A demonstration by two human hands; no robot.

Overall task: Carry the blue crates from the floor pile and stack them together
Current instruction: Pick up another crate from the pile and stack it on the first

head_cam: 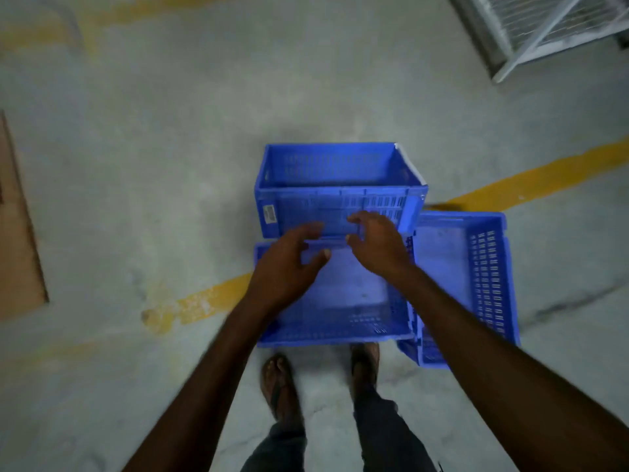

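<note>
Three blue crates stand close together on the grey concrete floor (136,165), just in front of the person's feet. The far crate (340,185) sits upright and higher than the others; a small white label (269,212) is on its near wall at the left. The near crate (340,301) lies low, directly before the sandals, and the far crate touches or overlaps its far rim. The right crate (476,277) lies beside the near one, touching it, and its perforated wall faces right.

Both arms reach forward over the near crate. The left hand (289,264) hovers with fingers apart and curled, holding nothing. The right hand (377,247) is also open, its fingers spread near the lower edge of the far crate's near wall; I cannot tell if they touch it.

A yellow painted line (204,301) runs across the floor under the crates. A white metal frame (544,32) stands at the far right, and a brown board (17,233) lies at the left edge.
</note>
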